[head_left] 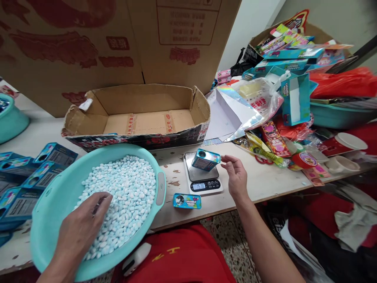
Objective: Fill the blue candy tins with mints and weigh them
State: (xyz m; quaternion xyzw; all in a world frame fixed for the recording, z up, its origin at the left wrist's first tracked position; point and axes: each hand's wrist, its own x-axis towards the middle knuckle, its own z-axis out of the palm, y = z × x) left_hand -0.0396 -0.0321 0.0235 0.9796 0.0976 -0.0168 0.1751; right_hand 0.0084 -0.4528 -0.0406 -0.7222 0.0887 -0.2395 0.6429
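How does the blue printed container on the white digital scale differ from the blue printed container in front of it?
The blue printed container on the white digital scale shows a panel of small print; the blue printed container in front shows large CARAMELO MACIZO lettering. The first sits raised on the scale; the second rests on the pale table. The right hand is beside the first, not the second. Both are blue.

Blue tin (206, 160) (slightly askew) on scale (205, 175)

And it's red down here at the near side: red cloth (188, 261) over the lap, yellow marks (173, 249) popping! Left hand (85, 220) bare, right hand (235, 175) bare, forearms (259, 232) uncovered too!
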